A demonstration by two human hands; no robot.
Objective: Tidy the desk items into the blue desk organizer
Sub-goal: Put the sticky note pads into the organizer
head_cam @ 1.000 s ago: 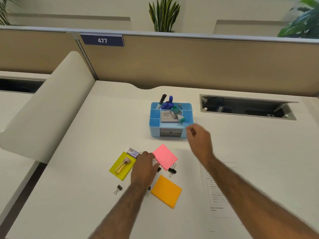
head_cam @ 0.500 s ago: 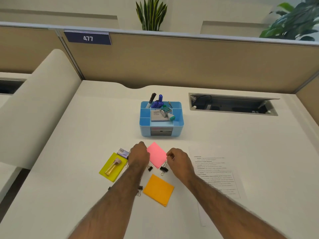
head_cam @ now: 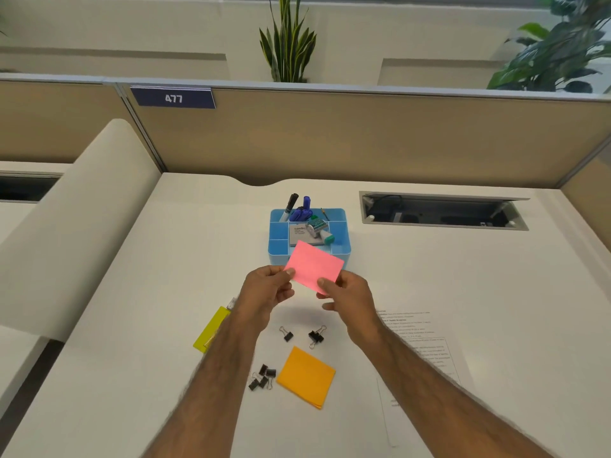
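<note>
The pink sticky-note pad (head_cam: 314, 264) is off the desk, in front of the blue desk organizer (head_cam: 276, 247). My left hand (head_cam: 266, 289) pinches its left corner and my right hand (head_cam: 347, 294) pinches its lower right edge. The organizer holds markers, a grey notepad and a green-and-white item. On the desk lie an orange sticky pad (head_cam: 305, 376), a yellow pad (head_cam: 211, 328) partly hidden by my left forearm, and several black binder clips (head_cam: 315, 337).
A printed sheet of paper (head_cam: 416, 345) lies at the right under my right forearm. An open cable tray (head_cam: 443, 211) sits in the desk at the back right. A beige partition wall stands behind, and a curved white divider at the left.
Both hands have lifted the pink pad off the desk and carried it towards the organizer. Earlier the right hand came back from the organizer to the pad.
</note>
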